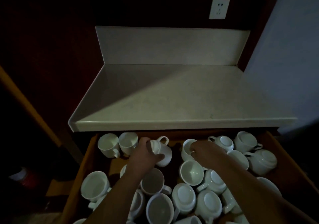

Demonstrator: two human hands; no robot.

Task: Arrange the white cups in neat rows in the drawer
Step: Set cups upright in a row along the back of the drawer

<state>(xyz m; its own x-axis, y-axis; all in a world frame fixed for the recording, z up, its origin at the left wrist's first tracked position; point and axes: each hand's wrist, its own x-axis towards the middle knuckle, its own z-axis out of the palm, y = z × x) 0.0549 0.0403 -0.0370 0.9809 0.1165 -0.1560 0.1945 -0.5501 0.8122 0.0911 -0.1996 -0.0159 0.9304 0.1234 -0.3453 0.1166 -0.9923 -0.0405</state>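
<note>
- Nearest the camera lay a jumble of white cups, some mouth-up, some overturned with their bases showing, crowding the near half of the open drawer.
- Both bare forearms reached over that pile toward the back of the drawer, under the front edge of the pale worktop.
- The left hand was wrapped around a tipped cup, the grip pressed to its body, with the handle pointing up and away from the palm.
- The right hand had its fingers hooked over the rim of an upright cup, pinching the wall; the dim light hid how far the fingers went inside.
- Just to the left of the left grip stood two upright cups side by side against the back wall, seemingly the start of a row.
- To the right of the right grip sat more unsorted cups, several upside down, touching one another.
- Judging by this, the step in hand was setting the held cup next in the back row; it would go well if the cup were turned mouth-up first, then lowered into the bare gap between the two grips, close beside its neighbour with the handle facing the same way.
- Ceramic knocks easily, so a slow, level set-down seemed wise.
</note>
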